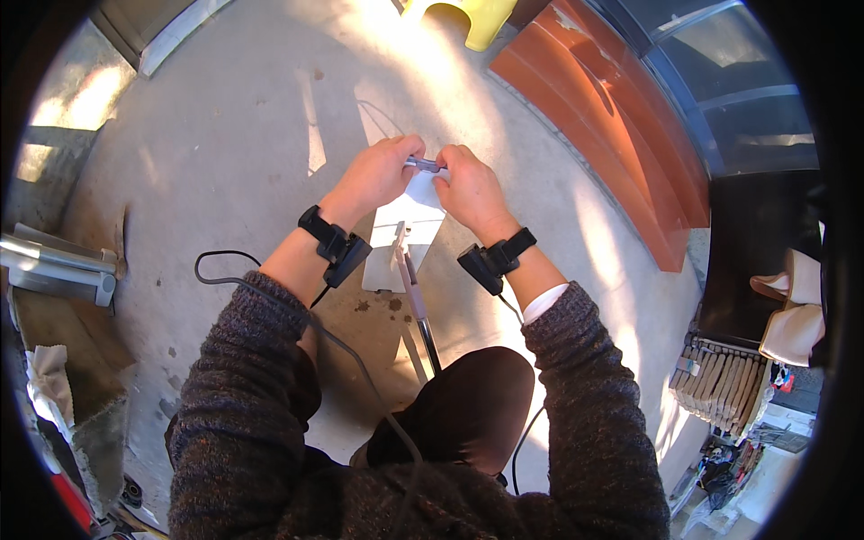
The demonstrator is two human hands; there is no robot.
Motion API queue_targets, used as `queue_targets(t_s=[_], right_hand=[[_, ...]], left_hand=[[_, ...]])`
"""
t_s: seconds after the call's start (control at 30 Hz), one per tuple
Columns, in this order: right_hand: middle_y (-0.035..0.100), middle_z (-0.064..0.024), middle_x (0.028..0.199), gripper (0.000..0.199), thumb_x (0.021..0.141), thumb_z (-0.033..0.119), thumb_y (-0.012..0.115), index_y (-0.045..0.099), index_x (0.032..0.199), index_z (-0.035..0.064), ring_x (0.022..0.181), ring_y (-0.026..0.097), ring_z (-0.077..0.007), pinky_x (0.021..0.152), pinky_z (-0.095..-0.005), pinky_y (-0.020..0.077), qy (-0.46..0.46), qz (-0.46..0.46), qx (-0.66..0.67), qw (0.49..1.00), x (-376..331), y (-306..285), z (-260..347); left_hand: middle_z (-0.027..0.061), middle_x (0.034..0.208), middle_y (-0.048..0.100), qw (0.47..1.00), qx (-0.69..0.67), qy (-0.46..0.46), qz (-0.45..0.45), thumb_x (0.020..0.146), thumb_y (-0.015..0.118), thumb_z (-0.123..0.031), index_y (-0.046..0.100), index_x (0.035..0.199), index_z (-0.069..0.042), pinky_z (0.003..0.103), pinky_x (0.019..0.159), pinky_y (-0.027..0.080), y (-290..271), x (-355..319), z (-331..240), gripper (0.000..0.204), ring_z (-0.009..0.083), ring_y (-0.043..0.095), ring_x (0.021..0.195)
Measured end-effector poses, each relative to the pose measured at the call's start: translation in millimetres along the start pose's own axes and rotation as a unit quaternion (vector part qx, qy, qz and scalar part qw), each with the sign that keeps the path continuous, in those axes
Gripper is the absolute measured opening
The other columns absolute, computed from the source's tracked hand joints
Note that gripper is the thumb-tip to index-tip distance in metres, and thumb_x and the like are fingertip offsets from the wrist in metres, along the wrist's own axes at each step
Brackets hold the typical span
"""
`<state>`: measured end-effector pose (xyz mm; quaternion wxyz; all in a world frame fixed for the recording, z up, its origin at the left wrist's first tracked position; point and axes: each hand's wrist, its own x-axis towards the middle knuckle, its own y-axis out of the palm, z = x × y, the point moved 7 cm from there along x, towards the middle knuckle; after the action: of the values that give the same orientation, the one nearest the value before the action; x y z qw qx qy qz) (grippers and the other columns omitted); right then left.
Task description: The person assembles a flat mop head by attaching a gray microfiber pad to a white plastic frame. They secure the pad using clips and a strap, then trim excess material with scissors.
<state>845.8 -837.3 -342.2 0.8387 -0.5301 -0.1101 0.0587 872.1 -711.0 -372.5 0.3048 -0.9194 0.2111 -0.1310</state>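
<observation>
My left hand (378, 177) and my right hand (472, 187) meet in front of me, fingers closed in pinches. Between them they grip a small grey-purple bar (425, 165), whose exact kind I cannot make out. Just below hangs or stands a white flat panel (396, 256), partly in glaring sunlight; whether it joins the bar is unclear. In front of the panel a slim pole (415, 292) with a pale top end slants down toward my knee, which hides its lower part.
A black strap with a box and cable sits on each wrist. Reddish-brown steps (603, 117) rise at the right, near a yellow stool (477, 22). A metal cylinder-like fitting (63, 270) lies far left. A crate of stacked pieces (720, 382) and clutter stand lower right.
</observation>
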Motion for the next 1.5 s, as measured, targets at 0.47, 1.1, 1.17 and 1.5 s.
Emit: queue_targets(t_s=[0.47, 1.1, 1.17, 1.5], right_hand=[[0.060, -0.0159, 0.092, 0.019, 0.075, 0.004, 0.069, 0.056, 0.090, 0.0040, 0.084, 0.061, -0.0373, 0.073, -0.0435, 0.0494, -0.009, -0.021, 0.019, 1.000, 3.8, 4.9, -0.8], [0.059, -0.0156, 0.095, 0.015, 0.078, 0.005, 0.065, 0.056, 0.089, 0.0028, 0.087, 0.060, -0.0353, 0.074, -0.0419, 0.0482, 0.012, 0.047, 0.100, 0.994, -20.3, -9.7, 20.2], [0.060, -0.0151, 0.096, 0.022, 0.078, 0.003, 0.067, 0.056, 0.096, 0.0037, 0.086, 0.061, -0.0345, 0.074, -0.0398, 0.0494, 0.031, -0.021, 0.158, 0.987, -37.6, -11.8, 25.1], [0.054, -0.0154, 0.121, 0.070, 0.073, 0.009, 0.077, 0.039, 0.132, 0.0032, 0.110, 0.055, -0.0292, 0.094, -0.0391, 0.0453, 0.213, -0.130, 0.324, 0.912, -88.6, 47.2, 0.6]], left_hand=[[0.0191, 0.095, 0.058, 0.998, 0.039, -0.017, -0.052, 0.073, 0.069, 0.000, 0.052, 0.090, -0.001, 0.043, 0.081, 0.047, 12.2, 5.1, -1.1, 0.024, 0.0380, 0.056, 0.094], [0.0159, 0.091, 0.054, 0.999, -0.008, 0.046, -0.028, 0.077, 0.065, 0.004, 0.044, 0.091, -0.003, 0.040, 0.075, 0.046, -4.9, -36.0, -26.6, 0.026, 0.0343, 0.056, 0.085], [0.0151, 0.090, 0.056, 0.999, -0.033, -0.003, 0.011, 0.078, 0.067, 0.002, 0.046, 0.096, -0.003, 0.038, 0.075, 0.047, -12.2, -45.0, -24.1, 0.028, 0.0319, 0.058, 0.085], [0.0120, 0.092, 0.063, 0.986, -0.007, 0.002, 0.169, 0.089, 0.062, -0.021, 0.067, 0.105, -0.006, 0.036, 0.075, 0.049, -8.9, -26.5, -21.6, 0.023, 0.0276, 0.062, 0.083]])
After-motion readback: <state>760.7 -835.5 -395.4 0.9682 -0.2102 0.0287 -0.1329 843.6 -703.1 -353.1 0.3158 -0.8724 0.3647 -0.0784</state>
